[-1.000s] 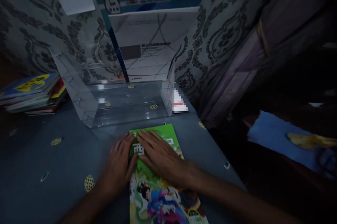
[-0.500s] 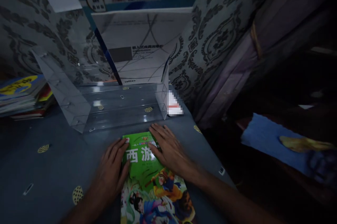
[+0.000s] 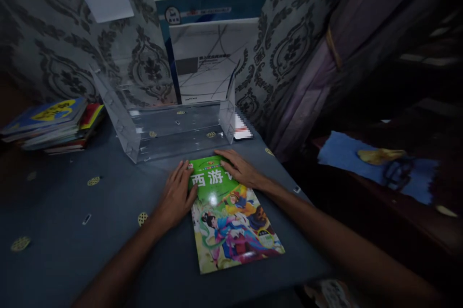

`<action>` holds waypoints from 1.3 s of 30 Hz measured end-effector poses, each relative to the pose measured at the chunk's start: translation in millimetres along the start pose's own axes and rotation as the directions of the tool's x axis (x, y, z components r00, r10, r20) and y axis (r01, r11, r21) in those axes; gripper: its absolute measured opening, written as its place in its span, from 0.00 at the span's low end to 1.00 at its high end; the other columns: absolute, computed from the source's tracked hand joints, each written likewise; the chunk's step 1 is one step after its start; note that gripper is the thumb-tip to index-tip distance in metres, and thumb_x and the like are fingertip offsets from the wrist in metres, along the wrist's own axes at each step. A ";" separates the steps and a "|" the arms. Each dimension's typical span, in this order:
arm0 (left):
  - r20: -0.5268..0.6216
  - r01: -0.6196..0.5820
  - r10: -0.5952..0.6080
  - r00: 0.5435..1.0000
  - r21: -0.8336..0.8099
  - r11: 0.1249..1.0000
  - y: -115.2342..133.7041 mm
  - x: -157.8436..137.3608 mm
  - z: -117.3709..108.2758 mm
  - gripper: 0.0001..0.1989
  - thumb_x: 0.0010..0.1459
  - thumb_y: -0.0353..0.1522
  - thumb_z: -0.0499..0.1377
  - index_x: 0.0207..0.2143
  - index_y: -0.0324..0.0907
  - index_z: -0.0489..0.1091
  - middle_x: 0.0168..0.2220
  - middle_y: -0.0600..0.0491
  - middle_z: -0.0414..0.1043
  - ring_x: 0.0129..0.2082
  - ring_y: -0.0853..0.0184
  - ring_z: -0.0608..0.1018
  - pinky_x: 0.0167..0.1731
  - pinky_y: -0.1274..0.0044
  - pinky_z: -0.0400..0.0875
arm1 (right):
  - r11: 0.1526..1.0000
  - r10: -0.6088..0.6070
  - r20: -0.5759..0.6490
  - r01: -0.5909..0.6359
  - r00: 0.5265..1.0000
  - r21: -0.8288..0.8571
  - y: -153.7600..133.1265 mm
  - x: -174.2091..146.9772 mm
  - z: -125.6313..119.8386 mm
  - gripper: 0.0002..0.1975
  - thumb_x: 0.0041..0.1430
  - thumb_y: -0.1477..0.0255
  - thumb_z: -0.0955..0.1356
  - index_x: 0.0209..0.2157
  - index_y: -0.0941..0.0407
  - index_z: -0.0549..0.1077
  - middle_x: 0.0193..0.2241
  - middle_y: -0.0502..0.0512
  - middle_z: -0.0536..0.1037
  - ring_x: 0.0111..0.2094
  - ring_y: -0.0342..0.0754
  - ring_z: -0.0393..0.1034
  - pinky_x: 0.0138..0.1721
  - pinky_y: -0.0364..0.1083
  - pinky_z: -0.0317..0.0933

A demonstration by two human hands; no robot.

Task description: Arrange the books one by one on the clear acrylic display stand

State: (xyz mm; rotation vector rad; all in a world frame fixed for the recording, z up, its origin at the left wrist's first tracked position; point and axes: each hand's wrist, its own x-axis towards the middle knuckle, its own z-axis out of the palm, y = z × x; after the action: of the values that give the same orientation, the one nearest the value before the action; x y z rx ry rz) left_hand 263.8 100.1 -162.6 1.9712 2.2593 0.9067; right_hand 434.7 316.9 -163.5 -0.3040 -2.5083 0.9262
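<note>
A green picture book [image 3: 231, 221] with white Chinese characters and cartoon figures lies flat, cover up, on the blue tablecloth [image 3: 115, 260]. My left hand [image 3: 178, 192] rests along its upper left edge, fingers stretched out and partly on the cover. Across its upper right corner lies my right hand [image 3: 240, 167], fingers extended, hiding part of the title. Just beyond the book stands a clear acrylic book rack [image 3: 177, 141]. Several books and booklets lean upright in the rack's right part, the front one a pale booklet [image 3: 206, 67].
At the left is a pile of books [image 3: 54, 127]. A white paper [image 3: 108, 2] is on the patterned wall, and a pale blurred item [image 3: 242, 127] sits by the rack. Past the table's right edge are a tied curtain [image 3: 307, 91] and a blue cloth [image 3: 340, 154].
The view has shifted, so the whole green book and more of the books in the rack now show. Both hands stay at the book's upper edges, fingers still outstretched.
</note>
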 end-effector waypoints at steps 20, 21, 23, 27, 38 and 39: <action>0.091 -0.002 -0.017 0.996 0.203 0.979 0.2 14.7 -13.9 0.25 0.69 0.43 0.50 0.59 0.37 0.68 0.65 0.40 0.67 0.69 0.54 0.64 0.66 0.56 0.59 | 0.913 0.128 -0.025 -0.108 0.991 0.394 18.2 14.5 -7.7 0.23 0.65 0.67 0.63 0.58 0.59 0.72 0.51 0.63 0.82 0.53 0.56 0.76 0.57 0.58 0.66; 0.106 -0.006 -0.018 0.994 0.221 0.975 3.9 17.1 -13.3 0.25 0.70 0.43 0.50 0.60 0.36 0.68 0.65 0.39 0.67 0.69 0.53 0.63 0.66 0.54 0.59 | 0.905 0.133 -0.024 -0.112 0.991 0.411 18.4 14.8 -8.6 0.23 0.65 0.67 0.62 0.58 0.60 0.72 0.51 0.64 0.82 0.53 0.56 0.76 0.56 0.58 0.67; 0.150 -0.030 -0.008 0.989 0.247 0.968 12.8 22.8 -10.6 0.26 0.70 0.43 0.49 0.61 0.35 0.67 0.66 0.38 0.66 0.69 0.52 0.64 0.65 0.53 0.59 | 0.894 0.133 -0.022 -0.110 0.991 0.435 18.6 15.3 -9.5 0.22 0.66 0.68 0.61 0.57 0.60 0.72 0.52 0.64 0.81 0.54 0.55 0.76 0.55 0.57 0.68; 0.245 -0.103 0.039 0.969 0.255 0.961 33.1 37.4 -2.3 0.26 0.71 0.41 0.48 0.64 0.37 0.64 0.68 0.39 0.63 0.69 0.54 0.63 0.66 0.54 0.58 | 0.885 0.120 -0.026 -0.095 0.992 0.456 20.4 17.1 -7.5 0.20 0.66 0.70 0.62 0.56 0.58 0.73 0.50 0.62 0.82 0.54 0.55 0.77 0.55 0.56 0.70; 0.443 -0.346 0.278 0.852 0.078 0.935 98.9 31.1 9.6 0.26 0.73 0.43 0.46 0.67 0.44 0.60 0.70 0.45 0.59 0.72 0.57 0.58 0.70 0.53 0.47 | 0.929 0.064 -0.067 -0.035 0.996 0.368 25.9 21.1 -3.6 0.18 0.63 0.78 0.62 0.53 0.59 0.74 0.51 0.62 0.81 0.54 0.51 0.77 0.56 0.53 0.69; 0.460 -0.370 0.306 0.833 0.053 0.927 105.6 23.8 8.1 0.26 0.73 0.44 0.46 0.67 0.44 0.60 0.70 0.45 0.58 0.72 0.57 0.58 0.70 0.53 0.47 | 0.934 0.058 -0.065 -0.031 0.996 0.357 25.6 20.7 -4.2 0.19 0.63 0.78 0.62 0.53 0.60 0.74 0.51 0.62 0.82 0.54 0.51 0.77 0.56 0.52 0.69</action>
State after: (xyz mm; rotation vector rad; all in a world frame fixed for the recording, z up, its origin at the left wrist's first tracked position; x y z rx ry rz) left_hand 357.5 129.4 -116.2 2.3870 1.7905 0.2498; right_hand 419.9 345.7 -170.7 -0.2723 -2.2186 1.3366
